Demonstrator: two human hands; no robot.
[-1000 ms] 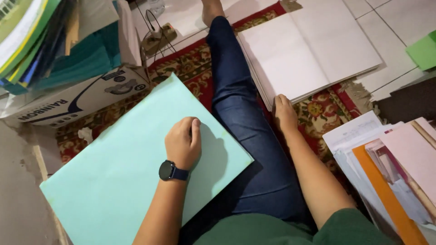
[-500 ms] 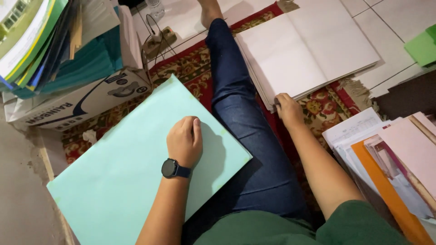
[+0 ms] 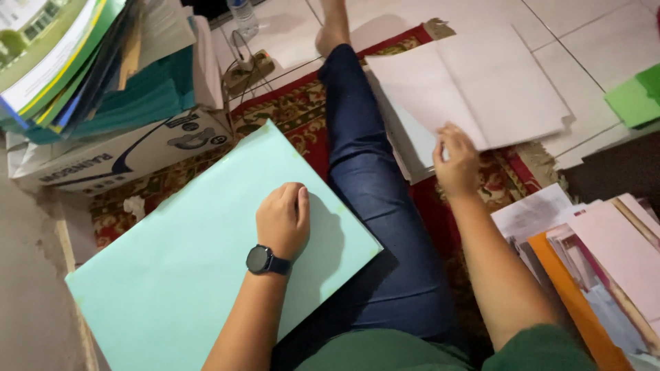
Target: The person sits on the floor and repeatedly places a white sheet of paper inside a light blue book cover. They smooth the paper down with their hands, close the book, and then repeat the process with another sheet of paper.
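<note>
left hand [image 3: 283, 218] unchanged: loose fist resting flat on the pale green sheet [image 3: 206, 254], gripping nothing. sheet sits on the lap, near corner overhanging the leg; stacked folders [image 3: 82, 69] and a box [image 3: 124, 154] crowd its far edge. right hand [image 3: 455, 159] has moved up onto the white paper stack [image 3: 481, 89], fingers spread at its near edge, lifting it. tiled floor [image 3: 591, 41] beyond is open.

One mint folder [image 3: 192, 261], one bottle [image 3: 242, 15], one box [image 3: 130, 154].
</note>
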